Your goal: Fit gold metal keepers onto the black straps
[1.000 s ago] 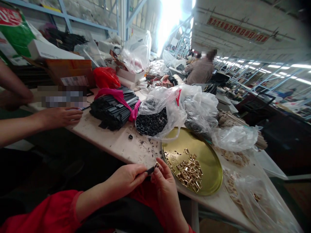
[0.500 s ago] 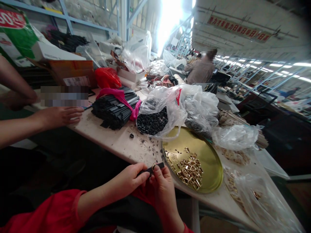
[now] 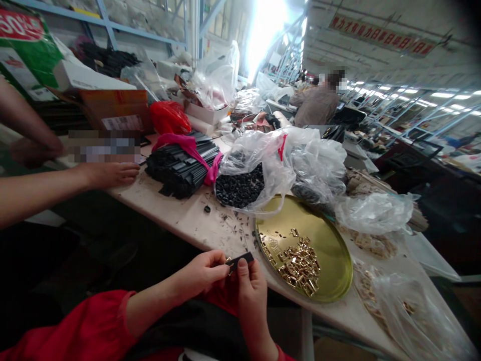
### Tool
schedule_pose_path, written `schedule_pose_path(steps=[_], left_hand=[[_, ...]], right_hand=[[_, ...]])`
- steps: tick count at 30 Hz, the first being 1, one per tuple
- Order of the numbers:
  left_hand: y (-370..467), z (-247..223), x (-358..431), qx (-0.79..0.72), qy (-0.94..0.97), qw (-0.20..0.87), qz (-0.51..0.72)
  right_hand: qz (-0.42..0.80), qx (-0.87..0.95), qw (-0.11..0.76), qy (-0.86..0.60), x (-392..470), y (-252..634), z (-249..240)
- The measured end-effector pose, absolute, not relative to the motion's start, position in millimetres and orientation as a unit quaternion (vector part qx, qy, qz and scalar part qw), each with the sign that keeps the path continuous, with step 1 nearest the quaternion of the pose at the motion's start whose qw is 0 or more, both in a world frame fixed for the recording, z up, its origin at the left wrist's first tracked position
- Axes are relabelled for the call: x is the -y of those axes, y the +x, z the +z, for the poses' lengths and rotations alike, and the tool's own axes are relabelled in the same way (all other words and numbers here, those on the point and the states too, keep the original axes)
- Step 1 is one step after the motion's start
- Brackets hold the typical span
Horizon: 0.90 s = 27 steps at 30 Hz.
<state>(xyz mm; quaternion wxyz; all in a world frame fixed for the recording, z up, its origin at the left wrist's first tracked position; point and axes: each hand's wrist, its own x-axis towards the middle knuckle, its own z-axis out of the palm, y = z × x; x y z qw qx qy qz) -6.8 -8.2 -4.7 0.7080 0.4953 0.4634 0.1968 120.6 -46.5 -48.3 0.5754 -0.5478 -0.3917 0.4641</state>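
Observation:
Just off the table's near edge, my left hand (image 3: 205, 273) and my right hand (image 3: 251, 291) are close together, both closed on a short black strap (image 3: 244, 259). The right thumb presses on the strap near its free end. A small gold buckle (image 3: 228, 260) shows at the left fingertips, on the strap, partly covered by the fingers. Beyond the right hand lies a round gold tray (image 3: 334, 250) with a heap of gold buckles (image 3: 300, 268) in it. A clear bag holding black rings (image 3: 240, 188) sits behind the tray's left side.
A bundle of black strips (image 3: 180, 165) tied with pink cloth lies left of the bag. Another person's hand (image 3: 112, 174) rests on the table (image 3: 180, 218) at left. Clear plastic bags (image 3: 376, 213) lie right of the tray; a cardboard box (image 3: 116, 108) stands at back left.
The gold buckle has shifted along the strap from between my hands to my left fingertips. The whole view has swung slightly, so the table things appear farther right.

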Motion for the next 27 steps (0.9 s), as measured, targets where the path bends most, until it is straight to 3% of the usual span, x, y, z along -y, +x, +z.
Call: schedule_pose_path(steps=[3, 9, 14, 21, 27], left_hand=[[-8, -4, 4, -0.467, 0.502, 0.701, 0.196], [-9, 1, -8, -0.46, 0.508, 0.695, 0.216], [-11, 1, -16, -0.494, 0.524, 0.66, 0.214], [-30, -21, -27, -0.47, 0.547, 0.658, 0.214], [-56, -31, -46, -0.472, 0.561, 0.606, 0.308]], right_hand=[[0.345, 0.489, 0.551, -0.582, 44, 125, -51], [0.478, 0.448, 0.522, -0.546, 28, 125, -50], [0.339, 0.546, 0.539, -0.544, 20, 125, -45], [0.494, 0.498, 0.463, -0.541, 4, 116, -49], [0.428, 0.61, 0.401, -0.532, -48, 107, -34]])
